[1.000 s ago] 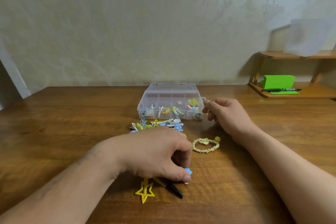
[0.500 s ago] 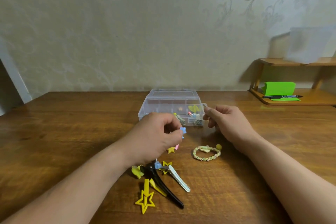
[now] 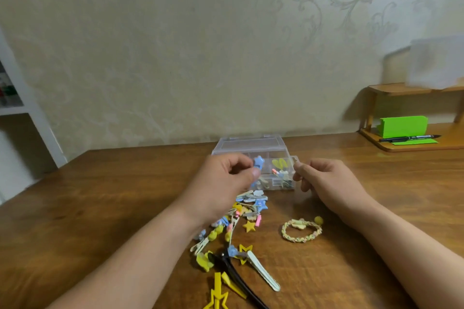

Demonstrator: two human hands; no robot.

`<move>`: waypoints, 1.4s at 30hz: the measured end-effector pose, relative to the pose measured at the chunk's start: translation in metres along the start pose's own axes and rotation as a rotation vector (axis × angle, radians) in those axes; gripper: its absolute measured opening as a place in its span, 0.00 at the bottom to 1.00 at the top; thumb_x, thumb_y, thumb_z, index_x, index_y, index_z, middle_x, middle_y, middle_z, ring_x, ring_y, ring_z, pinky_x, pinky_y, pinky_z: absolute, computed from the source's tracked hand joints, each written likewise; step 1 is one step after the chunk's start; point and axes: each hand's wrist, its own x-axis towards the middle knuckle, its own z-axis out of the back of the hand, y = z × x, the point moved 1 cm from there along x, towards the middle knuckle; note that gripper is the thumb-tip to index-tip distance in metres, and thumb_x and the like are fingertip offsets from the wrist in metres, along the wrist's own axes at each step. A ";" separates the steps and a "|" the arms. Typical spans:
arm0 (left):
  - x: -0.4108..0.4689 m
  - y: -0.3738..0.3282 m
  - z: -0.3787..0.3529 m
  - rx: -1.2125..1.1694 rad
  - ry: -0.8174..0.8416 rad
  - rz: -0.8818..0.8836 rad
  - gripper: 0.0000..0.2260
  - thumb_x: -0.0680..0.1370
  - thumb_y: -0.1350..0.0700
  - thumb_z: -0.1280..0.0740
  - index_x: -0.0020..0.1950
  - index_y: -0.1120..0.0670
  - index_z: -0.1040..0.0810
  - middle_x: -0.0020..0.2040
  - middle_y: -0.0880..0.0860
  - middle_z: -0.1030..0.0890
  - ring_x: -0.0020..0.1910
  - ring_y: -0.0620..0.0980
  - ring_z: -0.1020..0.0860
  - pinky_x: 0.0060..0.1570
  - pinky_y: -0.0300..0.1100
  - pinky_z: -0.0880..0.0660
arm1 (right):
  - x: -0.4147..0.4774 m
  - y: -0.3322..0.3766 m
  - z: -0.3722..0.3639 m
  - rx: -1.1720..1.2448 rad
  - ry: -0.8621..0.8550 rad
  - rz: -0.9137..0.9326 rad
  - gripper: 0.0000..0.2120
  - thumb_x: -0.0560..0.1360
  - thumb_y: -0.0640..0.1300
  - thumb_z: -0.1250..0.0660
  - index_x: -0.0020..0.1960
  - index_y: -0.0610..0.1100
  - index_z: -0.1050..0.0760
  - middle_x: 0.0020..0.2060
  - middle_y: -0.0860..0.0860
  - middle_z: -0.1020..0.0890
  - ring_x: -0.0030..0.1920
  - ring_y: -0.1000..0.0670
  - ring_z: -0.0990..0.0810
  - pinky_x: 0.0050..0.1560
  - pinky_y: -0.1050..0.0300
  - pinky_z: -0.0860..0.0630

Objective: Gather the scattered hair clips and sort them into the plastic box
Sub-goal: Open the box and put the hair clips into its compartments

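A clear plastic box (image 3: 251, 144) with compartments stands open at the table's middle, several small clips inside. My left hand (image 3: 226, 183) hovers at its front left and pinches a small blue star clip (image 3: 258, 162) over the box. My right hand (image 3: 326, 183) holds the box's right front corner with curled fingers. A pile of scattered hair clips (image 3: 248, 208) in blue, yellow and pink lies in front of the box. Nearer me lie a black clip (image 3: 233, 271), a white snap clip (image 3: 263, 273) and a yellow star clip (image 3: 218, 296).
A braided bracelet-like band (image 3: 301, 231) lies right of the clip pile. A small wooden shelf (image 3: 414, 143) at the back right carries a green folded card (image 3: 401, 126) and a pen (image 3: 409, 137). White shelving (image 3: 22, 108) stands at the left past the table edge.
My left hand has lifted from the near clips with the blue star clip and carried it forward to the box. My right hand has stayed at the box's corner.
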 end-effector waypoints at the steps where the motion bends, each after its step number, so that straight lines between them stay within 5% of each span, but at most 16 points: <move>1: 0.012 -0.001 0.002 0.006 -0.023 0.016 0.01 0.81 0.58 0.26 0.51 0.54 0.15 0.40 0.47 0.17 0.37 0.40 0.21 0.43 0.32 0.23 | 0.000 0.000 0.000 0.006 -0.002 0.001 0.18 0.83 0.56 0.33 0.42 0.48 0.14 0.34 0.50 0.14 0.34 0.52 0.21 0.41 0.53 0.24; 9: 0.107 0.011 0.002 0.251 0.000 0.091 0.10 0.80 0.66 0.29 0.59 0.56 0.19 0.38 0.53 0.17 0.30 0.41 0.21 0.32 0.33 0.28 | -0.001 0.001 0.003 0.032 -0.009 0.000 0.18 0.83 0.56 0.34 0.43 0.46 0.14 0.34 0.52 0.14 0.31 0.61 0.22 0.39 0.58 0.24; 12: 0.130 0.015 -0.005 0.321 0.010 0.116 0.08 0.79 0.68 0.29 0.49 0.54 0.19 0.39 0.56 0.17 0.32 0.47 0.20 0.32 0.35 0.24 | -0.001 0.001 0.003 0.033 -0.013 0.007 0.18 0.83 0.55 0.34 0.43 0.46 0.14 0.33 0.52 0.15 0.29 0.63 0.23 0.37 0.60 0.26; 16: 0.151 0.017 -0.015 0.444 0.025 0.163 0.08 0.75 0.65 0.26 0.40 0.54 0.17 0.41 0.57 0.14 0.38 0.52 0.20 0.48 0.53 0.17 | 0.000 0.000 0.002 0.046 -0.025 0.009 0.18 0.83 0.54 0.33 0.43 0.45 0.15 0.30 0.54 0.16 0.28 0.62 0.24 0.37 0.59 0.27; 20: 0.156 0.010 -0.025 0.604 0.087 0.250 0.05 0.74 0.61 0.28 0.38 0.54 0.17 0.36 0.54 0.20 0.37 0.52 0.26 0.40 0.46 0.26 | 0.000 -0.001 0.002 0.049 -0.017 0.008 0.17 0.83 0.54 0.34 0.43 0.45 0.15 0.32 0.52 0.16 0.27 0.61 0.25 0.36 0.58 0.27; 24: 0.155 0.007 -0.032 0.687 0.103 0.308 0.17 0.72 0.57 0.27 0.25 0.54 0.28 0.30 0.55 0.30 0.31 0.54 0.36 0.36 0.45 0.36 | 0.000 0.000 0.001 0.030 -0.013 0.004 0.17 0.83 0.54 0.34 0.43 0.46 0.15 0.35 0.49 0.14 0.28 0.61 0.25 0.36 0.58 0.26; 31: 0.156 0.007 -0.034 0.710 0.062 0.428 0.11 0.73 0.55 0.27 0.33 0.55 0.23 0.29 0.52 0.27 0.27 0.51 0.31 0.30 0.38 0.35 | -0.002 0.001 0.002 0.032 -0.010 0.004 0.17 0.84 0.55 0.34 0.43 0.47 0.15 0.35 0.51 0.14 0.34 0.58 0.21 0.37 0.60 0.26; 39: 0.156 0.014 -0.034 0.867 0.141 0.458 0.04 0.77 0.58 0.30 0.46 0.57 0.23 0.39 0.54 0.29 0.39 0.53 0.29 0.35 0.42 0.34 | -0.002 0.002 0.001 0.028 -0.010 0.010 0.17 0.84 0.54 0.34 0.43 0.47 0.15 0.33 0.53 0.15 0.32 0.64 0.21 0.37 0.60 0.29; 42: 0.152 0.014 -0.032 0.839 0.143 0.443 0.05 0.78 0.57 0.29 0.45 0.57 0.23 0.40 0.55 0.27 0.35 0.52 0.29 0.33 0.41 0.34 | -0.003 0.002 0.001 0.025 -0.010 0.011 0.17 0.84 0.54 0.35 0.43 0.48 0.15 0.34 0.51 0.15 0.34 0.59 0.21 0.37 0.60 0.29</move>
